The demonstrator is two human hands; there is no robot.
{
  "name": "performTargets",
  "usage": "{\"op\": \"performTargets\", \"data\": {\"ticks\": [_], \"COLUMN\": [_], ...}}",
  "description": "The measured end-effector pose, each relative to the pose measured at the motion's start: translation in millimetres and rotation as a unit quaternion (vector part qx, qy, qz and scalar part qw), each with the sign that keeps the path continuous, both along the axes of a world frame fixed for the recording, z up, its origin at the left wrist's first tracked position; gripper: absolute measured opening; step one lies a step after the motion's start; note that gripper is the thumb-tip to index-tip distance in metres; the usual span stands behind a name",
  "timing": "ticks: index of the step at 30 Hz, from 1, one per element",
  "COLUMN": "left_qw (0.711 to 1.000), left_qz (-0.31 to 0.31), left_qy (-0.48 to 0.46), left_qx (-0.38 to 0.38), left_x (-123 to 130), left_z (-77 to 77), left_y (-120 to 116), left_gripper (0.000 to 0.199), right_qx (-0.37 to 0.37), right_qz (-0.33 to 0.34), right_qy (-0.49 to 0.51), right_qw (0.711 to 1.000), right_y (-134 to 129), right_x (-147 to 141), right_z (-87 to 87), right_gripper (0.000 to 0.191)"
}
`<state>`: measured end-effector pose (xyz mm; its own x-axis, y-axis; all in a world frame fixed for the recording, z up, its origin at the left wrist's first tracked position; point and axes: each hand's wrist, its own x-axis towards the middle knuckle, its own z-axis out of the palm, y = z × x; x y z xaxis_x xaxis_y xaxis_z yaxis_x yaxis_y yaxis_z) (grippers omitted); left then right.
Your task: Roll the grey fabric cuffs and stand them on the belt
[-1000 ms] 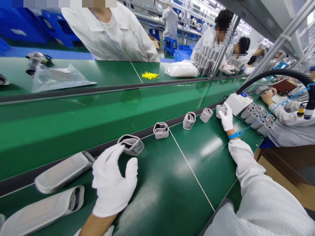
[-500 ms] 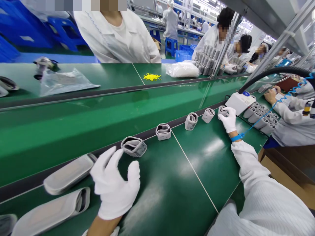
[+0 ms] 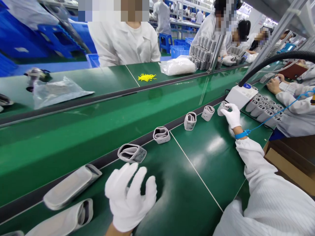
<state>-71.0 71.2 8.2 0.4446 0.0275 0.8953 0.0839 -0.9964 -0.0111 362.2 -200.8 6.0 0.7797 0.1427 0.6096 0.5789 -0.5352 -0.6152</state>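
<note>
White-gloved left hand [image 3: 130, 200] spread wide and empty above the green surface [image 3: 187, 183]; white-gloved right hand [image 3: 231, 116] pinched narrow on a rolled grey fabric cuff [image 3: 223, 108]; further rolled cuffs [image 3: 161, 135] lined between, flat grey sleeves [image 3: 72, 186] just beside the left.

Rolled grey cuff [image 3: 59, 220] — cut off (bottom edge), blurred
</note>
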Motion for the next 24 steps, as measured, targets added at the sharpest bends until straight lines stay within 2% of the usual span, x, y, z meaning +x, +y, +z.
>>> {"op": "performTargets", "data": {"ticks": [5,8,12,15,17,19,20,22,24], "left_qw": [0.998,0.987,0.972,0.957,0.951,0.944,0.936,0.909,0.884], "left_qz": [-0.051,-0.127,-0.208,-0.269,-0.291,-0.290,-0.283,-0.276,-0.297], "left_qy": [0.043,0.089,0.102,0.100,0.088,0.071,0.062,0.041,0.034], "left_qx": [-0.015,-0.038,-0.046,-0.038,-0.063,-0.142,-0.198,-0.310,-0.360], "left_x": [37,64,88,94,94,91,88,76,56], "left_z": [14.2,20.5,16.4,8.0,8.1,19.6,30.6,60.7,93.2], "left_y": [-25,-56,-91,-102,-104,-103,-102,-98,-92], "left_gripper": [0.044,0.032,0.034,0.038,0.037,0.035,0.033,0.031,0.029], "right_qx": [0.004,0.011,0.009,0.028,0.045,0.051,0.050,0.037,0.014], "right_qz": [0.009,0.014,-0.001,-0.029,-0.050,-0.058,-0.054,-0.028,0.013], "right_qy": [-0.007,-0.018,-0.044,-0.096,-0.144,-0.185,-0.200,-0.227,-0.246], "right_qw": [1.000,1.000,0.999,0.995,0.987,0.980,0.977,0.973,0.969], "right_y": [-2,-3,-2,-1,1,7,11,21,33], "right_x": [-3,-3,-5,-14,-24,-38,-47,-67,-91], "right_z": [8.0,10.3,15.8,24.4,31.0,37.2,39.9,43.7,44.5], "right_gripper": [0.027,0.026,0.025,0.027,0.026,0.024,0.024,0.022,0.019]}}
